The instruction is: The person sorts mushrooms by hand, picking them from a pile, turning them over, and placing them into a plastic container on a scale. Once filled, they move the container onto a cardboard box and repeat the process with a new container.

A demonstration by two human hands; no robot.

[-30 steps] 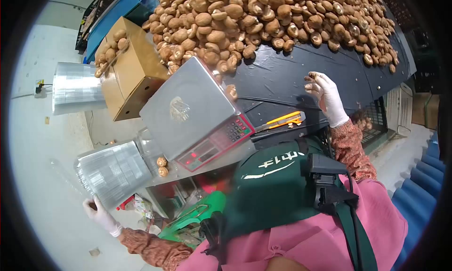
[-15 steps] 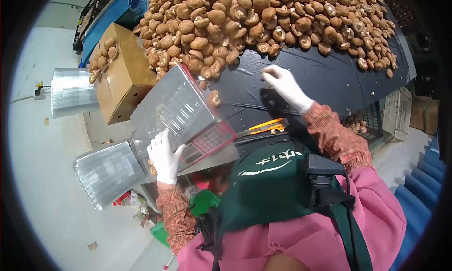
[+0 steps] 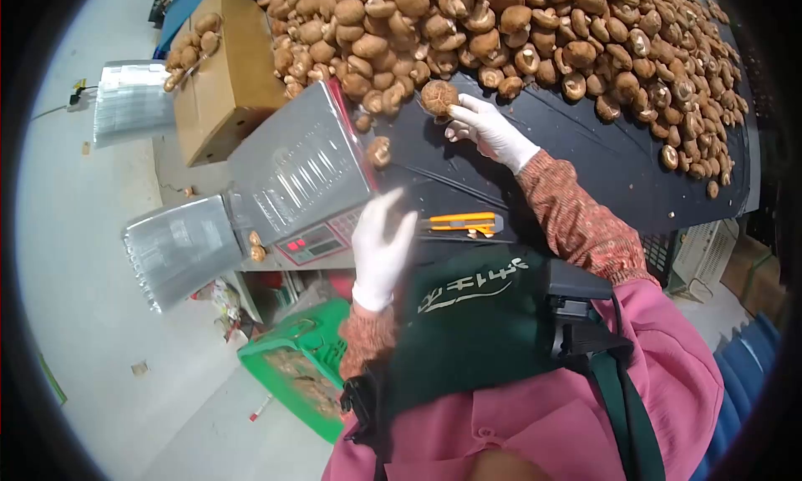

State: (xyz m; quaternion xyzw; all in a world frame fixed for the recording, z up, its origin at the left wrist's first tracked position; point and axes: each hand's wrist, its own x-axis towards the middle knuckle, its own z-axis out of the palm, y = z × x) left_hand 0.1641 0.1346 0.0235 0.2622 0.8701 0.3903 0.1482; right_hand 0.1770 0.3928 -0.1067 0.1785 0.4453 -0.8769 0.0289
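Note:
Between the thumb and fingers of my right hand (image 3: 493, 133), in a white glove, is a brown shiitake mushroom (image 3: 439, 98), held above the black table cover (image 3: 576, 159). My left hand (image 3: 382, 243), gloved in white too and slightly blurred, is raised over the right edge of the digital scale (image 3: 322, 240). Its fingers are apart with nothing in them. Clear plastic bags (image 3: 288, 172) lie flat over the scale's top. An orange utility knife (image 3: 464, 223) rests right of my left hand. One loose mushroom (image 3: 378, 152) sits beside the scale.
A large heap of shiitake mushrooms (image 3: 501, 38) covers the far side of the table. At left stand a cardboard box (image 3: 230, 80) with bagged mushrooms and stacks of clear bags (image 3: 188, 243). Below the table edge is a green basket (image 3: 301, 381).
My right hand has taken hold of a mushroom and moved slightly left. My left hand has come off the bags on the scale and moved right, nearer my body.

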